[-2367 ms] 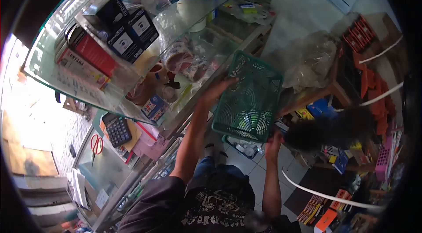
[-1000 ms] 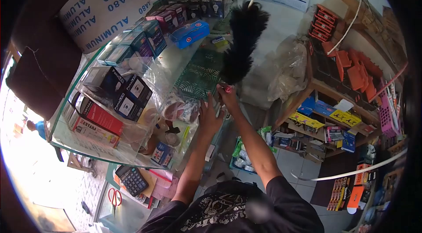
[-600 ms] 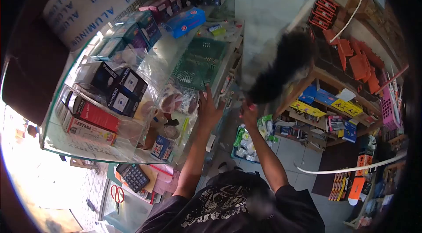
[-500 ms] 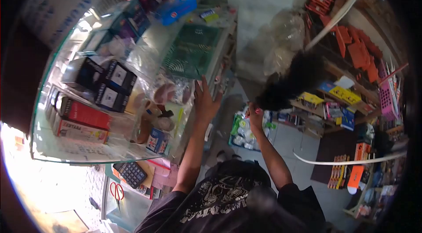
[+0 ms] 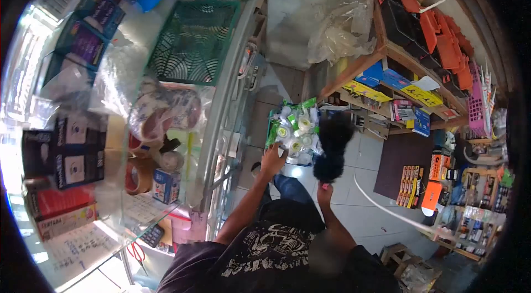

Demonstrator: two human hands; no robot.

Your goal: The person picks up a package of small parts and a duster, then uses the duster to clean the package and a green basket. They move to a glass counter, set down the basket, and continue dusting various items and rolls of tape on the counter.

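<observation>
Reaching down to the crate on the floor

Dusting seems to be the step in hand. The right hand (image 5: 324, 189) is clenched around the handle of the black feather duster (image 5: 332, 144), which points up, just beside the crate of small bottles (image 5: 293, 132). The left hand (image 5: 272, 159) is spread, its fingers (image 5: 280, 149) at the crate's edge. I judge the next move needs a firm hold on the crate.
</observation>
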